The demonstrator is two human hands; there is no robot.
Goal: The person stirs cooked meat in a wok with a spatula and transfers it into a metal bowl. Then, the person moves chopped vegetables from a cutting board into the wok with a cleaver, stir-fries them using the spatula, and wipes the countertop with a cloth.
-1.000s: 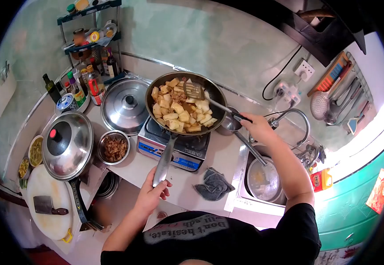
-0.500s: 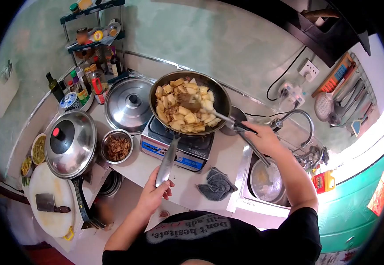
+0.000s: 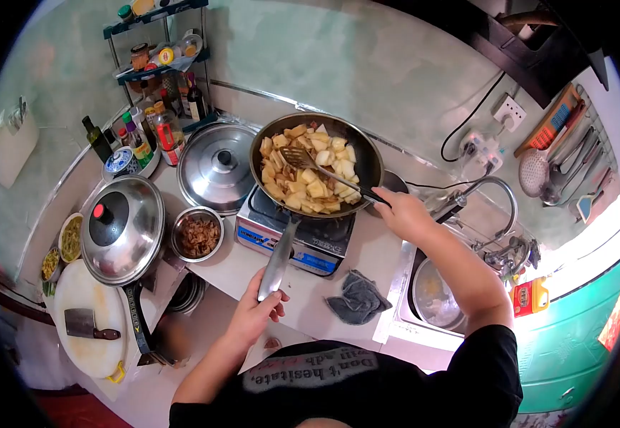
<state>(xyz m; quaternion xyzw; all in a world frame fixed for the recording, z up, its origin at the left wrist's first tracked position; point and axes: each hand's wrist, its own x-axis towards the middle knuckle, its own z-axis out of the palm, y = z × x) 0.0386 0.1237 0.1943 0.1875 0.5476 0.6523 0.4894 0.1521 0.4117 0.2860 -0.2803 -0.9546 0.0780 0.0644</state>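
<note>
A frying pan (image 3: 375, 162) rests on the portable stove (image 3: 292, 242), filled with pale yellow chunks of food (image 3: 317, 187) that look like potato, with browner bits among them. My left hand (image 3: 258, 308) is closed around the end of the pan's grey handle (image 3: 279, 258). In my right hand (image 3: 404, 214) is the dark handle of a slotted spatula (image 3: 297, 158). Its slotted head lies over the food, left of the pan's middle. The tip's lower edge is partly hidden among the chunks.
Left of the stove are a steel bowl of browned meat (image 3: 197, 235), a flat lid (image 3: 217, 167) and a lidded pan (image 3: 123, 232). A cleaver (image 3: 90, 324) lies on the round cutting board (image 3: 85, 349). A grey cloth (image 3: 358, 297) lies before the sink (image 3: 406, 314). Bottles (image 3: 139, 143) crowd the corner.
The spatula's head has gone from the pan's right side leftward over the food, and my right hand has shifted slightly left. My left hand keeps its hold; the whole view has shifted a little.
</note>
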